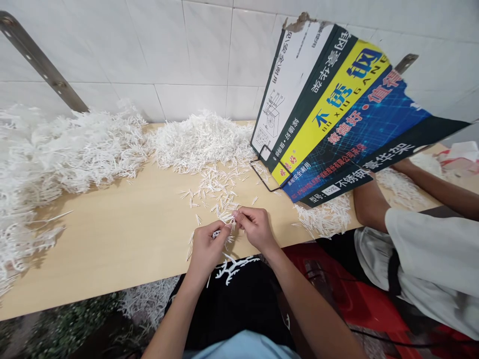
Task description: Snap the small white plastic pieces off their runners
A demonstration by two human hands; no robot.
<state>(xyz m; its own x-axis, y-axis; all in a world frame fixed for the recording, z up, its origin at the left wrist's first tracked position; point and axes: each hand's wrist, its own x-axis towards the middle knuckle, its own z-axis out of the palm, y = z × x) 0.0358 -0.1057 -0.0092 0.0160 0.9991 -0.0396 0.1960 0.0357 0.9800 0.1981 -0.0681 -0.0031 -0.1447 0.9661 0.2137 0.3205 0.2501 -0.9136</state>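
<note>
My left hand (208,249) is closed in a pinch on small white plastic pieces at the table's front edge. Close on its right, my right hand (256,228) pinches at the same white pieces, thumb against fingers. A branched white plastic piece (234,268) lies over the dark cloth on my lap, just below the hands. Loose short white pieces (213,182) are scattered on the table (130,229) beyond my fingers. Behind them stands a heap of white pieces (204,139) against the tiled wall.
A larger white heap (67,149) covers the left side. A printed cardboard panel (337,114) stands at the right beside a black wire stand (267,185). Past it, a person's arm (370,199) rests near another pile (325,217). Metal brackets are on the wall.
</note>
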